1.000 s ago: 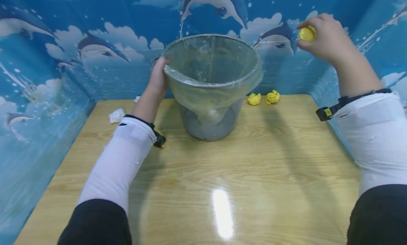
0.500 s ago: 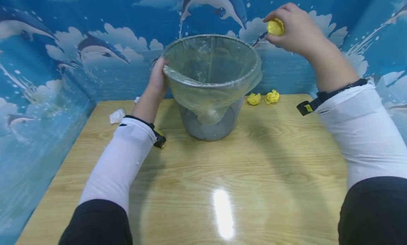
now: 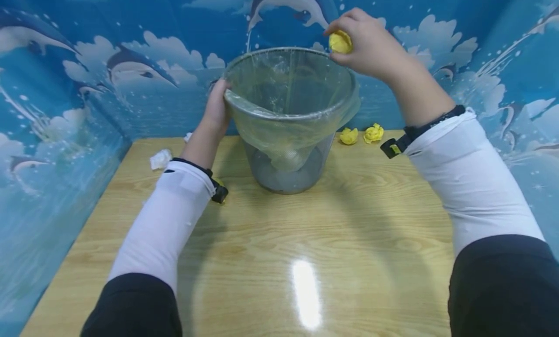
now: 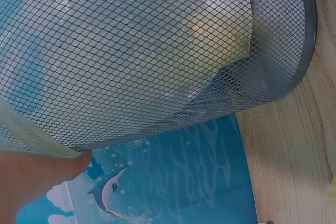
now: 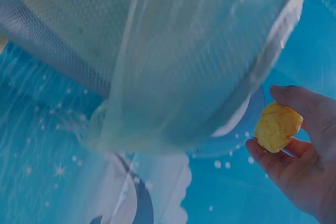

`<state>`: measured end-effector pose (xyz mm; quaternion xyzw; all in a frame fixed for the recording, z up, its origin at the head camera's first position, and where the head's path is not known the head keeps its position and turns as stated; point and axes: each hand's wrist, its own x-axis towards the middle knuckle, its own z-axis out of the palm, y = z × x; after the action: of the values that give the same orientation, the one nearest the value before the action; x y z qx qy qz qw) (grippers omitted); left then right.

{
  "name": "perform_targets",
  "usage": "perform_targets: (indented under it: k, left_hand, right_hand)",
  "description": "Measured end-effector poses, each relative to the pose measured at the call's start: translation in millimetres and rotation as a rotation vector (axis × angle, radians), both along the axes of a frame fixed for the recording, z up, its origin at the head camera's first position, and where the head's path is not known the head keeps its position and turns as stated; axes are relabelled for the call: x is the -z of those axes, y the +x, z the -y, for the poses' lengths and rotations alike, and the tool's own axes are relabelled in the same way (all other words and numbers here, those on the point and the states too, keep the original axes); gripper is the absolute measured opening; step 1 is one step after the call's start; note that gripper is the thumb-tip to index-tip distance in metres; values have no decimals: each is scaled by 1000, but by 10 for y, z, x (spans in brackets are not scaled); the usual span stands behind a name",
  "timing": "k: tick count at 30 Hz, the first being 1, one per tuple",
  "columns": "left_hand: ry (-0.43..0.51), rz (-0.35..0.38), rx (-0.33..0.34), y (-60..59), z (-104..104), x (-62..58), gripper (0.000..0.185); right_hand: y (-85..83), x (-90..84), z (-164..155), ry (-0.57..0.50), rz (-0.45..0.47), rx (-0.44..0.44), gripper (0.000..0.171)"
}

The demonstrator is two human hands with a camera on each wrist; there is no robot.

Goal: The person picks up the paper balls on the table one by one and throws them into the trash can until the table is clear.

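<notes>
A mesh wastebasket (image 3: 286, 176) stands upright at the back of the table, lined with a thin translucent yellowish bag (image 3: 279, 133) folded over its rim. My left hand (image 3: 217, 106) grips the rim at its left side, thumb over the edge; the other fingers are mostly hidden behind the basket. In the right hand (image 3: 371, 45) a crumpled yellow paper ball (image 3: 340, 42) is pinched between thumb and fingertips, just above the far right part of the rim. The right wrist view shows this paper ball (image 5: 278, 127) outside the bag's edge. Pale and yellow shapes show through the mesh (image 4: 220, 40).
Two yellow paper balls (image 3: 360, 134) lie on the wooden table (image 3: 340, 259) right of the basket. A white paper ball (image 3: 161, 159) lies to the left, with another partly hidden behind the left forearm. A yellow one (image 3: 218, 182) peeks out by the left wrist. Dolphin-printed sheeting surrounds the table.
My right hand has moved left with the yellow paper ball, from over the table's right side to the basket's rim. The left hand and basket have stayed put.
</notes>
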<state>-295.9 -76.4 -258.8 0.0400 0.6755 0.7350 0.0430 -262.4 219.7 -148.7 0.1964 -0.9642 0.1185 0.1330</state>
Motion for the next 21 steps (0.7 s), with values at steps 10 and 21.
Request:
perform_targets:
  k: [10, 21]
  left_hand:
    - [10, -15, 18, -23, -10, 7, 17]
    - [33, -9, 18, -44, -23, 17, 16]
  right_hand:
    - [-33, 117, 299, 13, 28, -99, 44]
    - [-48, 172, 447, 1, 41, -156, 43]
